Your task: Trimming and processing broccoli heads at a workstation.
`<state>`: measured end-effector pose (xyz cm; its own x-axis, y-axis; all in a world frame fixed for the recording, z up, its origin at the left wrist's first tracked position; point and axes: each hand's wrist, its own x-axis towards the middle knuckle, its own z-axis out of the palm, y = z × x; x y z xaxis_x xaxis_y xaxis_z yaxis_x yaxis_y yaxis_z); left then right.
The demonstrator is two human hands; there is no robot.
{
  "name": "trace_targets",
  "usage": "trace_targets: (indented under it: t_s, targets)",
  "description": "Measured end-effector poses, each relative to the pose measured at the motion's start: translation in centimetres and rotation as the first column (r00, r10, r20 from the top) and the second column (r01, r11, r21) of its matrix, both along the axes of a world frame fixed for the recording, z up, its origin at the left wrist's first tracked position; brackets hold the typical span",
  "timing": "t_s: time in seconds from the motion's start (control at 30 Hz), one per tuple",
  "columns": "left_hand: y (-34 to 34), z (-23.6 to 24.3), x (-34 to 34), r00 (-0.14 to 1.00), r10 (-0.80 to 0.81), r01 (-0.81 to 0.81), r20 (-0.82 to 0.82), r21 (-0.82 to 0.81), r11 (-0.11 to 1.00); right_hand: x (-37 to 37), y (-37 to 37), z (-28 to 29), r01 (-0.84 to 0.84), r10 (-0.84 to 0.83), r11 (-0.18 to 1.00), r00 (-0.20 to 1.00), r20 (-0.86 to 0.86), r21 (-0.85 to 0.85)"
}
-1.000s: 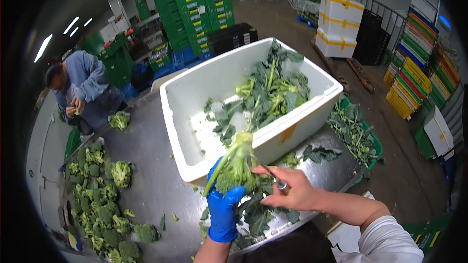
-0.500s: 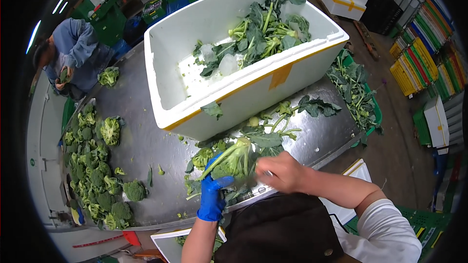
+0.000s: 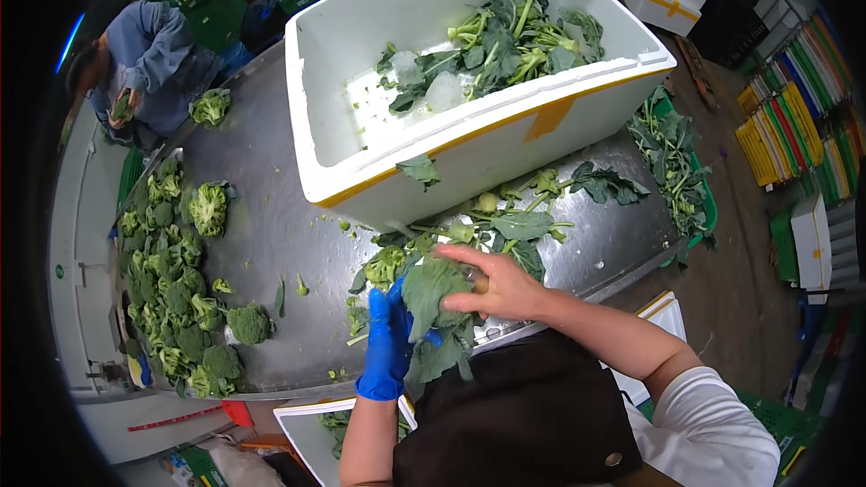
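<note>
Two hands are at work at one metal desk, seen from where I stand. The left hand, in one blue glove, has its fingers closed on one leafy green piece, located above the near edge of the desk. The right hand, bare, sets its fingers against the same leaves; whether they grip cannot be told (a brownish object is partly hidden in the palm). Beyond the hands stands one large white foam box, partly filled with leaves and stalks. On the left lies one broccoli pile, too dense to count. One separate broccoli head lies near one co-worker. At the right is one green basket of leaves.
</note>
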<state>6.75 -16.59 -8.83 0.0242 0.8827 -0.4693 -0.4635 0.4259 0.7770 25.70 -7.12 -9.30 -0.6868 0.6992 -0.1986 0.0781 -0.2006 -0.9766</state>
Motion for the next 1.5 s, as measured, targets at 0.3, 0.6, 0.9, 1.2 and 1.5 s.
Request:
trace_targets:
  t_s: [0.3,0.6,0.9,1.2,1.5]
  targets:
    - [-0.5,1.5,1.5,0.829,0.195,-0.015,-0.525,0.328,0.945,-3.0,-2.6,-3.5,0.069,-0.22,0.734,0.965,-0.14,-0.676]
    - [-2.6,-4.9,-2.6,0.781,0.523,-0.558,0.343,0.004,0.83,-1.8,0.1,-6.3,0.262,-0.068,0.879,0.896,0.44,-0.398]
    - [-1.0,-4.4,-1.2,0.927,0.375,-0.373,0.028,0.196,0.907,-4.9,-2.0,2.0,-0.007,-0.122,0.652,0.986,0.114,0.758]
    - [-1.9,-6.8,-1.4,0.839,0.461,-0.48,0.29,-0.006,0.877,-3.9,-0.2,-3.3,0.226,-0.208,0.973,0.942,0.263,-0.04]
    - [-2.1,-2.5,-3.7,0.799,-0.036,0.052,0.6,-0.011,0.999,-5.5,-0.2,-0.6,-0.127,0.132,0.811,0.991,0.033,0.571]
